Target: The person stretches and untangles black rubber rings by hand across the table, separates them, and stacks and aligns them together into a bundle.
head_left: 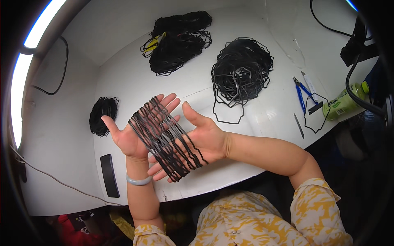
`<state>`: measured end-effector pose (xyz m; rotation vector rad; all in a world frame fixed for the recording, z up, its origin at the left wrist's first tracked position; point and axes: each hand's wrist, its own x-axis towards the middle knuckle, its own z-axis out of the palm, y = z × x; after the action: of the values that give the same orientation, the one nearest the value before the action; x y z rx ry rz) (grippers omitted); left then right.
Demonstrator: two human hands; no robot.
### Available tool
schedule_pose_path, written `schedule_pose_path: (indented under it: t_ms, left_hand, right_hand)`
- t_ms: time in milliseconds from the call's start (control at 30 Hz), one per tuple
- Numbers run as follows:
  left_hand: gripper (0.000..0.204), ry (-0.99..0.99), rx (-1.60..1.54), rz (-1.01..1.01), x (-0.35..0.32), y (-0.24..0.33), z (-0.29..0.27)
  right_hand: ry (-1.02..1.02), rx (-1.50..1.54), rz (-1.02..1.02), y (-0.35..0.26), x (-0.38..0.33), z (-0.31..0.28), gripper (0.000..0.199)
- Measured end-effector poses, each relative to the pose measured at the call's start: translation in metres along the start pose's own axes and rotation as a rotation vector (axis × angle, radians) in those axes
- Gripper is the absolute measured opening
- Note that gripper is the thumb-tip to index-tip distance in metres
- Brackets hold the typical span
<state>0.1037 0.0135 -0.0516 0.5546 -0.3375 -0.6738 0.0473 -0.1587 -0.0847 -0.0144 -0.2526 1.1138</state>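
**Black wavy strips lying across two open palms**

A bundle of thin black wavy strips [164, 137] is lying across both upturned palms, held just above the near edge of the white table [262, 119]. The strips are running diagonally from the left fingers down to the right fingertips, roughly side by side but not yet squared up, with a few crossing one another.

The left hand [133, 133] is lying flat and fully open, palm up, thumb spread outward; it is gripping nothing and only supporting the strips' upper ends. The right hand [197, 141] is likewise wide open, palm up, thumb pointing up, with the strips resting loose on its fingers. A pale bangle [138, 180] is sitting on the left wrist.

Further out, three heaps of similar black loops are waiting: a small pile [102, 116] near the left hand, a large tangle [241, 69] in the middle, and another tangle [178, 41] at the far side with something yellow in it. Judging by these, only a small share seems to be gathered in hand, and most of the material is lying untouched.

To the right, blue-handled pliers [301, 93], a single black loop [316, 112] and a green bottle [344, 102] are lying near the table's edge.
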Motion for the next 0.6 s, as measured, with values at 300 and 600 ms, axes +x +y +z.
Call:
schedule_pose_path:
  t_ms: [300, 600]
  left_hand:
    - [0.131, 0.030, 0.004, -0.012, -0.002, 0.001, 0.003]
    - [0.126, -0.097, 0.028, -0.031, -0.004, 0.004, 0.002]
  right_hand:
    - [0.066, -0.001, 0.009, 0.002, 0.002, -0.010, 0.111]
    - [0.081, -0.075, -0.030, 0.003, 0.003, -0.018, 0.112]
